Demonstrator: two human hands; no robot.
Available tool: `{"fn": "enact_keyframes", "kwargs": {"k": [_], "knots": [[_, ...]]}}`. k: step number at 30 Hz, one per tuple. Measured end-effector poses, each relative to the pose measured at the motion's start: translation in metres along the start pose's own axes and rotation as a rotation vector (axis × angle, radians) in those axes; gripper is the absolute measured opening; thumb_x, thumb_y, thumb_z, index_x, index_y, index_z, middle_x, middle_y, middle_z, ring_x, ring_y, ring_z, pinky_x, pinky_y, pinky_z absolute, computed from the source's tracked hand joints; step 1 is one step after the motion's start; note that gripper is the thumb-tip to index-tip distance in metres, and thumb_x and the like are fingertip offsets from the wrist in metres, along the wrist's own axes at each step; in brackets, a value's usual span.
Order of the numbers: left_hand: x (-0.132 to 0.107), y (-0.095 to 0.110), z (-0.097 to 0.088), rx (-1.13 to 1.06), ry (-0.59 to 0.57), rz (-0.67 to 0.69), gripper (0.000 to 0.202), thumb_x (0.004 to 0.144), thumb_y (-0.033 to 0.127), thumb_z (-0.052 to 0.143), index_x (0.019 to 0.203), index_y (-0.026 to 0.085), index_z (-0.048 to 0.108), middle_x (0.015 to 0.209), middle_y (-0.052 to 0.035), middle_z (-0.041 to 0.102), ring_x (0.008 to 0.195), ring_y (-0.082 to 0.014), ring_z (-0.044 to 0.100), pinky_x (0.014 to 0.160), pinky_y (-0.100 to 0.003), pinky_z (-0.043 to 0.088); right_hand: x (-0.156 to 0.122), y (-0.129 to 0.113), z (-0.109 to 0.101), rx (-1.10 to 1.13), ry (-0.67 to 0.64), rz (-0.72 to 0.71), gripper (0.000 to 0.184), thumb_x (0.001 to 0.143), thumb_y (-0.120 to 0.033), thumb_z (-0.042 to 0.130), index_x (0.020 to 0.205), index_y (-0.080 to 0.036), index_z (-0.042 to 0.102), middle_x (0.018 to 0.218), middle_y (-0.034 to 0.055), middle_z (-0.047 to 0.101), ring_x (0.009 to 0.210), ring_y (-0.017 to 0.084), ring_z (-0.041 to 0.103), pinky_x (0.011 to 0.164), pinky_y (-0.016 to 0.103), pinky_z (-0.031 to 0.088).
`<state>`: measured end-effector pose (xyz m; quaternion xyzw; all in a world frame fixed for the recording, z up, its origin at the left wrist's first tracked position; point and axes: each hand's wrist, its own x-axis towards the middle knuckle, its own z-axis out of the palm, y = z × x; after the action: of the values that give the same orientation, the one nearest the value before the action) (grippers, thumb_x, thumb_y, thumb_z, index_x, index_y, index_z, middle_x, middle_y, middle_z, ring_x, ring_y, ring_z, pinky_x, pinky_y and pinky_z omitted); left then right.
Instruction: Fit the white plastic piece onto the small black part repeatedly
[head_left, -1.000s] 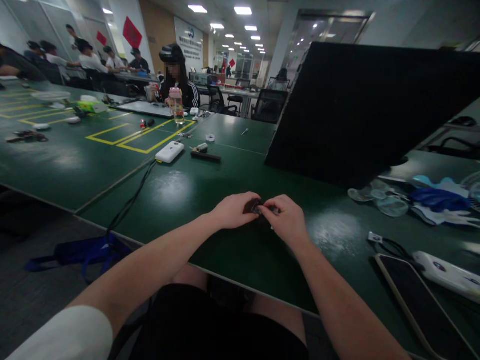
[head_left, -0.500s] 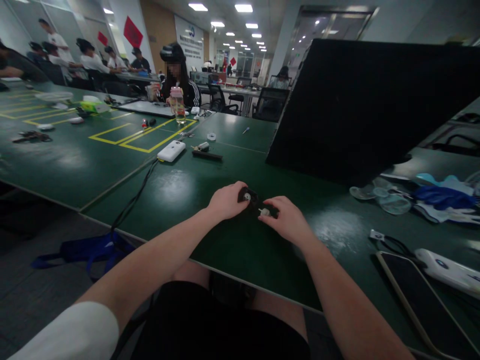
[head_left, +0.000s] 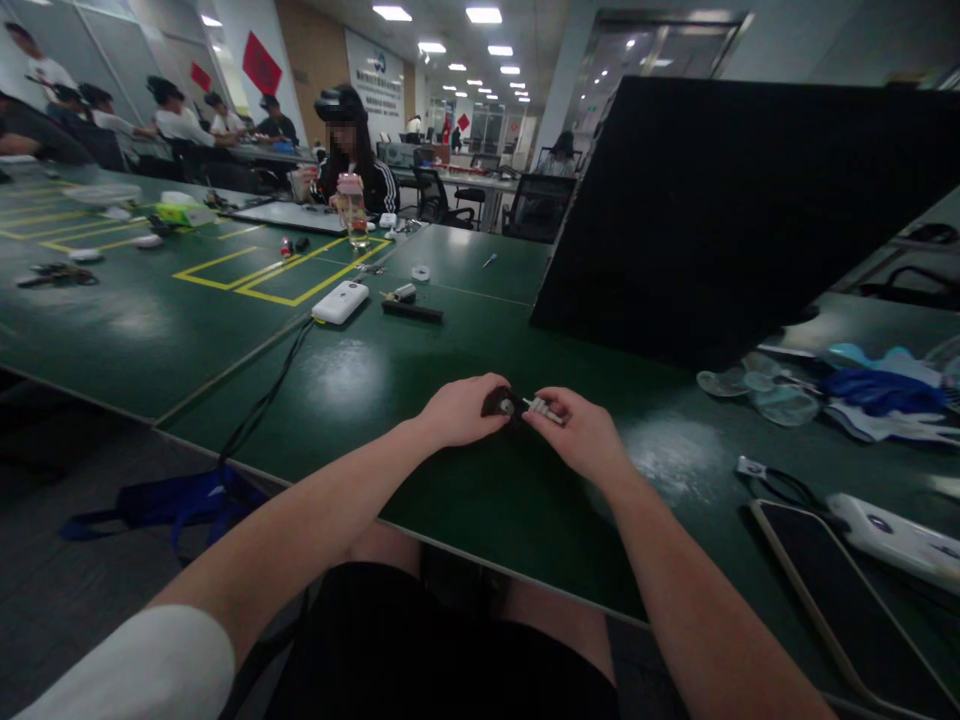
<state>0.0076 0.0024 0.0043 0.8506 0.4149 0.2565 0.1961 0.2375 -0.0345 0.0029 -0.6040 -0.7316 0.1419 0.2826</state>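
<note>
Near the middle of the table, my left hand [head_left: 466,410] is closed on a small dark part [head_left: 495,401] with a round greyish disc on its face. Its fingers cover much of that part. Just to the right, my right hand [head_left: 576,428] pinches a small pale cylindrical piece [head_left: 546,409] between thumb and fingers. A thin tip on this piece points left at the dark part. Whether the two pieces touch, I cannot tell.
A dark bar [head_left: 412,312] and a small silvery cylinder [head_left: 405,293] lie ahead. Left of them is a white power bank [head_left: 340,302] with a cable. A large black panel [head_left: 720,220] leans at right, behind a phone [head_left: 847,600] and gloves [head_left: 885,400]. A co-worker [head_left: 352,170] sits opposite.
My hands have drawn closer together. The pale piece has turned lengthwise and moved up beside the dark part, which has shifted slightly right and down.
</note>
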Motion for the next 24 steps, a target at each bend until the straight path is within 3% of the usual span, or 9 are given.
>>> {"fn": "enact_keyframes", "kwargs": {"k": [6,24], "knots": [[-0.001,0.003,0.000,-0.002,-0.035,0.018,0.046,0.083,0.041,0.070,0.126,0.026,0.061,0.112,-0.0067,0.073,0.097,-0.0289,0.070,0.084,-0.043,0.055,-0.002,-0.007,-0.001,0.078,0.046,-0.039,0.034,0.088,-0.041,0.068,0.116,-0.024,0.070,0.086,0.0035,0.072,0.068,0.018,0.063,0.062,0.033,0.049],[0.000,0.002,-0.003,0.085,-0.014,-0.125,0.045,0.084,0.040,0.069,0.125,0.026,0.057,0.106,-0.0057,0.074,0.094,-0.0266,0.071,0.079,-0.037,0.055,-0.003,-0.014,-0.009,0.050,0.235,-0.178,0.019,0.092,-0.036,0.065,0.099,-0.021,0.075,0.100,0.0082,0.072,0.077,0.020,0.066,0.064,0.033,0.054]]}}
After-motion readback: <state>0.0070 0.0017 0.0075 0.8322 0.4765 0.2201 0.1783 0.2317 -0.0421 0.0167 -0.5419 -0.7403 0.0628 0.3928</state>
